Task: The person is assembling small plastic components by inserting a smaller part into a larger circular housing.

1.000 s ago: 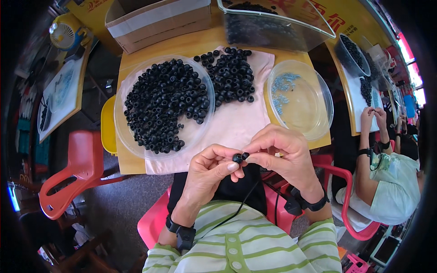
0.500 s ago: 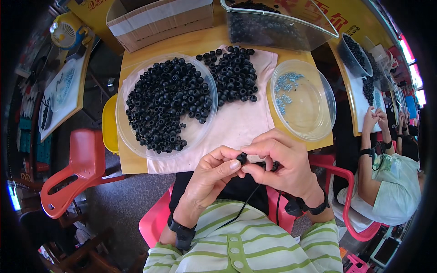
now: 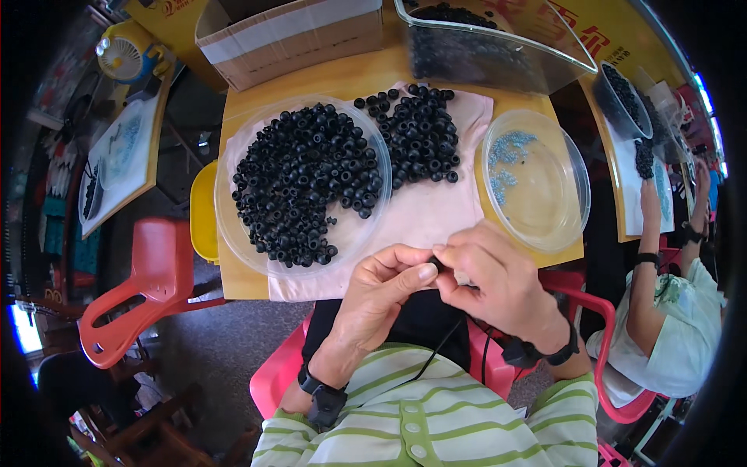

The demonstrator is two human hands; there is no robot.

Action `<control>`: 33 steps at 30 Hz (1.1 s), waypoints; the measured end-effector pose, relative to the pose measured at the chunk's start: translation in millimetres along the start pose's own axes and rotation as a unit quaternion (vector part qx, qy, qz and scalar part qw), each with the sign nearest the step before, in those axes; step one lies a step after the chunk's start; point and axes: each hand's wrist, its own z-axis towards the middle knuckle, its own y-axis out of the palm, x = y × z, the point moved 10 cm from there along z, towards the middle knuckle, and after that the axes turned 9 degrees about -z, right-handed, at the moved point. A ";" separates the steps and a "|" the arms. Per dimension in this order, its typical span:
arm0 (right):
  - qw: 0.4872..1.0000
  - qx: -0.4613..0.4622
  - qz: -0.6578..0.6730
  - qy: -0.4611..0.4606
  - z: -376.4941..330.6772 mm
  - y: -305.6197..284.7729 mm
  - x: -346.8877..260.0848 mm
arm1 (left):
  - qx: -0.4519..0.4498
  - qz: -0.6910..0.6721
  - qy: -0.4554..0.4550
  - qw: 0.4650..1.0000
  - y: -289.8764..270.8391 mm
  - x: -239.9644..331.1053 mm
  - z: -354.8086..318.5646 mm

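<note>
1. Pinching a small black bead between the fingers of the left hand and those of the right hand, both sets closed narrow on it, fingertips meeting just off the near edge of the desk.
2. Holding the bead close over the lap, likely for a steady look at its hole; most of the bead hidden by the fingertips, so the hole itself not showing.
3. Trailing a thin black cord from under the hands down across the striped shirt; whether tied to the bead, impossible to tell.
4. Lying within easy reach on the far-left side: a clear round dish heaped with black beads, resting on a pale pink cloth, probably to stop strays from rolling.
5. Sitting loose on the cloth just right of the dish: a second heap of black beads.
6. Standing to the right: another clear dish holding a few small pale blue pieces.
7. Crowding the far edge: a cardboard box and a clear bin of dark beads.
8. Standing at the left: a red chair; working at the right: another person's arm at a neighbouring table.
9. Blocking nothing between hands and dishes.
</note>
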 end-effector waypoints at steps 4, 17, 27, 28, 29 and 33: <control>0.998 -0.018 -0.046 0.034 31.8 -20.4 26.3 | 0.025 0.202 0.124 0.971 5.9 51.2 -0.5; 0.939 0.135 -0.249 0.196 97.5 -121.3 187.1 | 0.108 0.683 0.291 0.661 3.0 110.4 6.1; 0.935 -0.090 -0.079 0.332 -29.2 -53.7 192.5 | 0.107 0.680 0.240 0.684 1.0 102.4 17.3; 0.939 -0.104 -0.064 0.321 -36.2 -45.3 191.8 | 0.098 0.685 0.248 0.678 2.2 103.4 15.7; 0.943 -0.095 -0.052 0.316 -40.9 -41.3 189.9 | 0.090 0.690 0.255 0.671 3.1 104.4 14.1; 0.945 -0.077 -0.041 0.315 -50.3 -32.9 181.1 | 0.085 0.683 0.249 0.682 4.4 103.6 16.1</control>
